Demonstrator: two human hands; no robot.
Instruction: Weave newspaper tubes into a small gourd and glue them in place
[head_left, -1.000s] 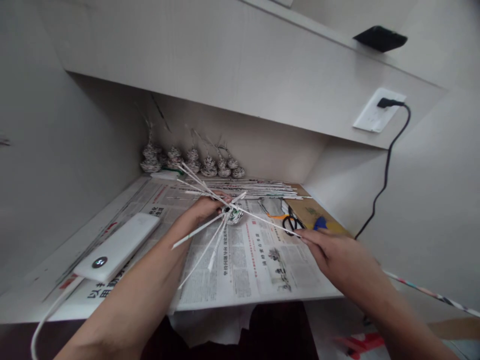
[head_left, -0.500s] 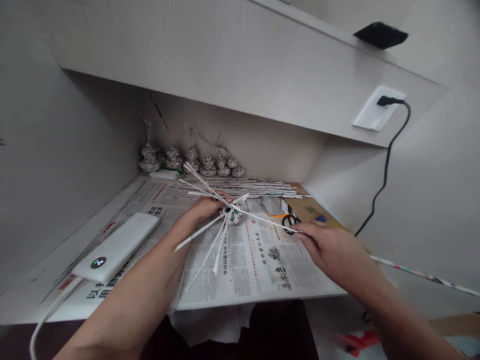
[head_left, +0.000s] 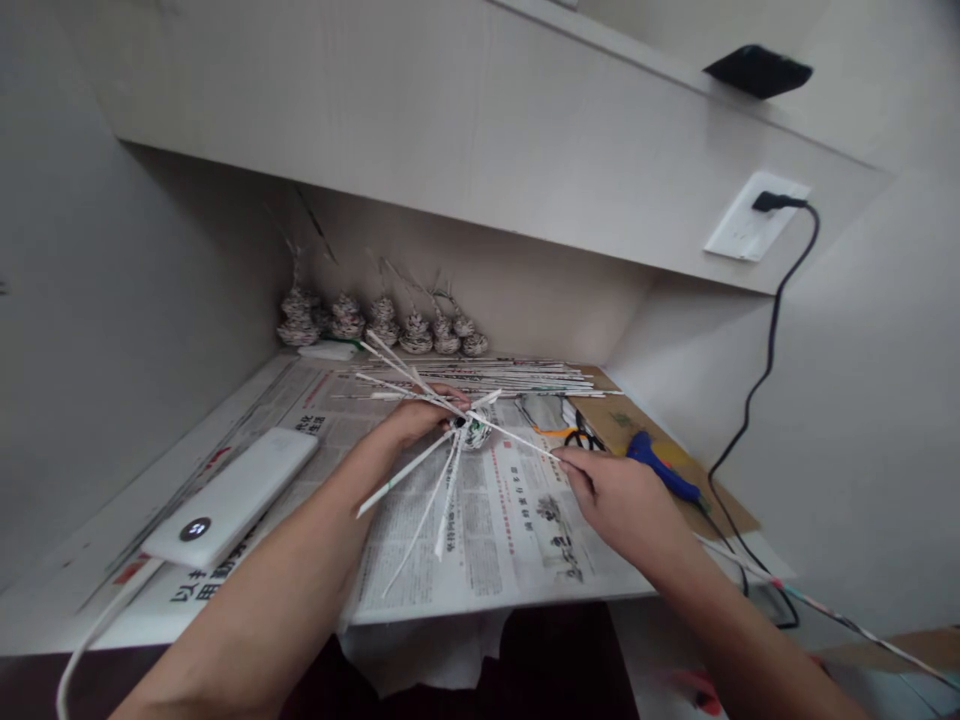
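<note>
A small woven paper ball (head_left: pixel 477 431) sits in my left hand (head_left: pixel 431 412), over the newspaper. Several rolled-paper strips fan out from it to the left and toward me. Fingers of this hand are closed at its back left side, partly hidden by strips. Between thumb and forefinger, my right hand (head_left: pixel 600 485) pinches a long paper strip (head_left: pixel 517 438) that runs taut from the ball. The strip's tail (head_left: pixel 840 612) emerges beyond the right wrist, patterned with colour. Close behind the right hand lie scissors (head_left: pixel 581 439) with black handles.
Woven paper gourds (head_left: pixel 416 335) line the back wall. A bundle of paper strips (head_left: pixel 517 380) lies before them. At left is a white power bank (head_left: pixel 232 495) with a cable. A blue glue gun (head_left: pixel 660 466) rests on cardboard at right, near a black cord (head_left: pixel 772 370).
My right hand has moved left toward the ball, shortening the stretch of strip between them and uncovering the glue gun. My left hand and the ball have shifted slightly right.
</note>
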